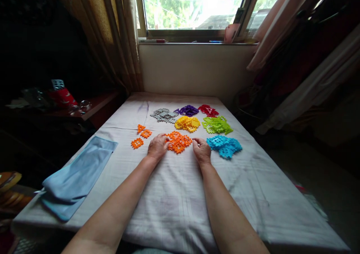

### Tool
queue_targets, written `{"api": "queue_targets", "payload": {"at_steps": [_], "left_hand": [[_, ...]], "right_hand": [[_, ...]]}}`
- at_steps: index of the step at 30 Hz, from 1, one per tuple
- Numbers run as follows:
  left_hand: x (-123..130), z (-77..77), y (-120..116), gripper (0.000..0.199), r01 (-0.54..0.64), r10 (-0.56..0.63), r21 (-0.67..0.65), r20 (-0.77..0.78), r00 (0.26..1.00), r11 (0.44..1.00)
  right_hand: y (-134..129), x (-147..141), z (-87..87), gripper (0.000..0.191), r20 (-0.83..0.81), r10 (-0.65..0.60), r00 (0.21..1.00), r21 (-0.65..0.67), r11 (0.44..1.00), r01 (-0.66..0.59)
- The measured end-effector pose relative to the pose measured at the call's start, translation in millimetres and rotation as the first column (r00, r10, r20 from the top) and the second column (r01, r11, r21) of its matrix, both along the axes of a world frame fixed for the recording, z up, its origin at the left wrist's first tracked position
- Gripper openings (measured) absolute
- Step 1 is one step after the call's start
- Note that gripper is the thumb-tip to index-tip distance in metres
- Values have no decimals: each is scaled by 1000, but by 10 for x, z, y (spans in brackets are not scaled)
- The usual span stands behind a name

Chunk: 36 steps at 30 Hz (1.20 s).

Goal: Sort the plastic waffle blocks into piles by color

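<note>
A pile of orange plastic lattice tiles lies on the white sheet between my two hands. My left hand rests on the pile's left edge, fingers curled onto the tiles. My right hand sits at the pile's right edge, fingers bent and touching the nearest tile. Whether either hand grips a tile cannot be made out. Three loose orange tiles lie to the left of my left hand.
Other sorted piles lie beyond: blue, green, yellow, grey, purple, red. A folded light-blue cloth lies at the sheet's left edge. A wall, window and curtains stand behind.
</note>
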<state>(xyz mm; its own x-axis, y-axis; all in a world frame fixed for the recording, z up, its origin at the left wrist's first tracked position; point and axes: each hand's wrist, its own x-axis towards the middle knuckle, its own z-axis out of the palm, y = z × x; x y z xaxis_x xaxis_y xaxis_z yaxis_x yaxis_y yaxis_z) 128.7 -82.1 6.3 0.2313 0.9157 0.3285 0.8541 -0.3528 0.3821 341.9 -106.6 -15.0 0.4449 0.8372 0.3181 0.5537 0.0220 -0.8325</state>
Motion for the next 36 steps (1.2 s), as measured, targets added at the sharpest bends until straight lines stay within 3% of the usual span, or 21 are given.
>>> {"api": "queue_targets", "payload": {"at_steps": [3, 6, 12, 16, 21, 27, 32, 36], "left_hand": [[28, -16, -56, 15, 25, -25, 1, -7, 1000, 1000], [-145, 8, -85, 15, 10, -10, 25, -11, 1000, 1000], [-983, 41, -15, 14, -235, 238, 49, -67, 969, 971], [-1346, -33, 6, 27, -286, 292, 73, -90, 952, 955], [-1334, -98, -66, 48, -331, 337, 66, -206, 919, 941], [-1258, -79, -152, 46, -263, 286, 118, -264, 921, 957], [-1294, -115, -193, 40, -278, 298, 123, -194, 935, 953], [-1094, -90, -173, 44, -267, 274, 105, -51, 960, 958]], "right_hand": [[-8, -6, 19, 30, 0, 7, 1000, -8, 1000, -7], [-11, -4, 36, 29, -4, 9, 1000, -24, 1000, -9], [8, 1, 9, 29, 9, 5, 1000, -54, 999, -4], [8, 11, -23, 28, 28, 19, 999, -37, 999, -18], [-10, 11, -18, 30, 68, 27, 997, -35, 999, -24], [-21, 1, 1, 32, 89, 31, 996, -57, 998, -26], [-5, 0, -30, 30, 94, 29, 995, -45, 999, -25], [8, -7, -53, 31, 98, 34, 995, -64, 998, -27]]}}
